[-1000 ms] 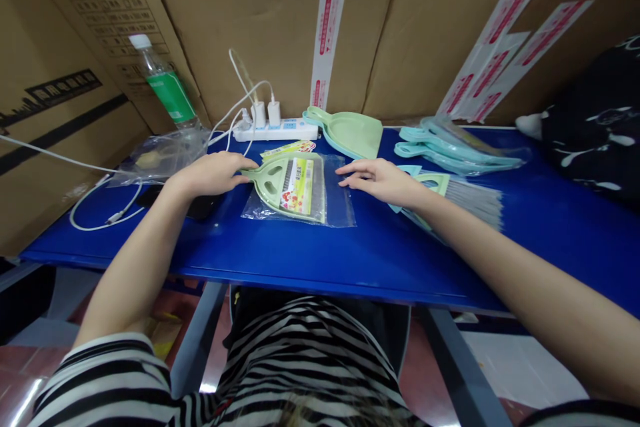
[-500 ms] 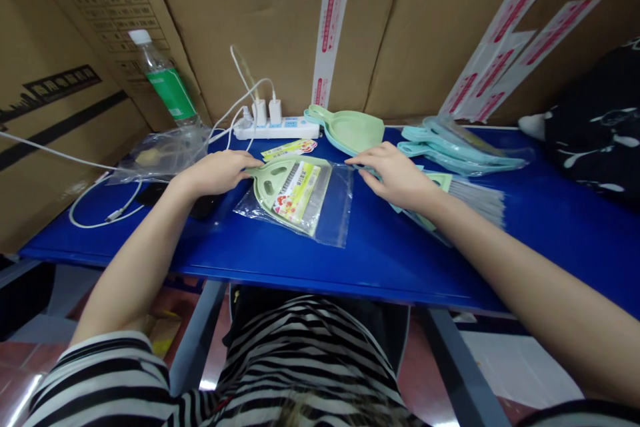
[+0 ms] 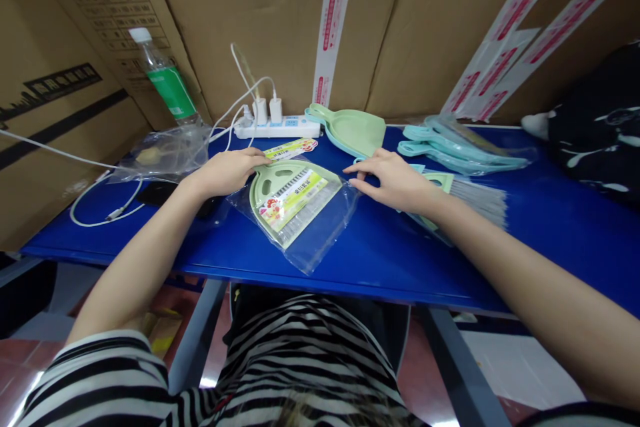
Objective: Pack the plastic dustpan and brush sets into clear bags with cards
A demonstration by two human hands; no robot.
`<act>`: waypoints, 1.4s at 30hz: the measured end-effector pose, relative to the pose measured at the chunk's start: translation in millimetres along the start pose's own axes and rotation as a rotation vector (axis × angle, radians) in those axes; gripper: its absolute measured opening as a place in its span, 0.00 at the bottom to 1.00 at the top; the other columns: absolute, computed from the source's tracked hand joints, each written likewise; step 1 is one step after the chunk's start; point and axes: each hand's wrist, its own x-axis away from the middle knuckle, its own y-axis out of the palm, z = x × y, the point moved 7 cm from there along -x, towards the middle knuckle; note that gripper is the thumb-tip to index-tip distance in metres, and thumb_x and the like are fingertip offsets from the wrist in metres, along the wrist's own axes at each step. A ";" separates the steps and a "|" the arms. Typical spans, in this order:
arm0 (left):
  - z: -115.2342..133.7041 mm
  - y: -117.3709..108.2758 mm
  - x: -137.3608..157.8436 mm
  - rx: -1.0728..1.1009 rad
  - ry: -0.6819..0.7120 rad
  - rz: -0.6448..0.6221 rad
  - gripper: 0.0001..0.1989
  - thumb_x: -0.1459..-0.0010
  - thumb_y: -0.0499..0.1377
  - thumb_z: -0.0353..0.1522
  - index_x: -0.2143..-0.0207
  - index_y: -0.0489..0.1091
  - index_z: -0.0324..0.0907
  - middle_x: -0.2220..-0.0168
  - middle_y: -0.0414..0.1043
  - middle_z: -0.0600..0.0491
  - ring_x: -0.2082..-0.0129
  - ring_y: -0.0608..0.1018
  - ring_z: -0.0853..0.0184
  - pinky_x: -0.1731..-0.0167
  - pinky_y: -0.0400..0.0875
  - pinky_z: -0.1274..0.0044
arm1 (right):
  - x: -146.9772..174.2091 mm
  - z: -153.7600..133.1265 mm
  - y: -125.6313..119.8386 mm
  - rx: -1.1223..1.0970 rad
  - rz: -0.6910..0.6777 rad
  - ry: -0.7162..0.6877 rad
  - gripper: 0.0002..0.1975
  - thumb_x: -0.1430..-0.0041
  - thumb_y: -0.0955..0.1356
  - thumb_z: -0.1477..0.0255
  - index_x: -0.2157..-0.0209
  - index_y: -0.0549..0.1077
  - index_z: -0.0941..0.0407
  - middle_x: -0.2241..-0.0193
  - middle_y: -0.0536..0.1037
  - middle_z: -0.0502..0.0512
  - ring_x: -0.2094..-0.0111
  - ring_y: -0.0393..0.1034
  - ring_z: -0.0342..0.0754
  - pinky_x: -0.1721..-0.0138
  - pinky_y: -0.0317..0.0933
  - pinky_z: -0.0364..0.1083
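A pale green dustpan and brush set (image 3: pixel 295 203) with a printed card lies on the table in a clear plastic bag (image 3: pixel 320 243). My left hand (image 3: pixel 233 170) is closed around the handle end of the set, its fingers partly hiding the handle. At the bag's right corner, my right hand (image 3: pixel 387 180) has its thumb and forefinger slightly apart, close to the film. A grey-bristled brush (image 3: pixel 480 200) with a green head lies partly hidden under my right forearm. Printed cards (image 3: pixel 293 149) lie just behind the bagged set.
Behind are green and blue dustpans (image 3: pixel 357 130), bagged blue dustpans (image 3: pixel 460 150) and a white power strip (image 3: pixel 285 127) with cables. A bottle (image 3: pixel 170 87), a crumpled plastic bag (image 3: pixel 165 150) and a dark phone-like object (image 3: pixel 157 193) are left. Cardboard (image 3: pixel 250 7) walls the back.
The bagged set has turned, its wide end swinging toward the table's front edge. My left hand has shifted slightly right with the handle. The right fingers have parted near the bag's corner.
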 end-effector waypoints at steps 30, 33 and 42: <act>-7.9 2.5 -3.1 0.045 0.087 0.014 0.31 0.43 0.45 0.21 0.39 0.66 0.44 0.38 0.66 0.49 0.41 0.72 0.63 0.41 0.67 0.69 | 2.0 -13.1 5.9 -0.159 -0.154 -0.020 0.25 0.46 0.66 0.77 0.46 0.75 0.55 0.76 0.77 0.48 0.75 0.70 0.45 0.67 0.61 0.44; -9.4 4.5 -3.8 0.032 0.092 0.024 0.32 0.46 0.46 0.20 0.39 0.66 0.43 0.37 0.66 0.49 0.40 0.72 0.63 0.40 0.67 0.69 | 2.3 -13.0 6.6 -0.160 -0.171 -0.028 0.26 0.45 0.65 0.77 0.44 0.74 0.56 0.75 0.76 0.48 0.75 0.68 0.44 0.69 0.60 0.44; -10.3 6.1 -6.6 0.001 0.143 0.097 0.31 0.42 0.45 0.21 0.38 0.65 0.46 0.36 0.65 0.51 0.41 0.73 0.63 0.41 0.68 0.68 | 3.5 -13.0 7.3 -0.185 -0.214 -0.096 0.23 0.45 0.64 0.75 0.49 0.78 0.55 0.77 0.74 0.48 0.77 0.63 0.43 0.71 0.56 0.44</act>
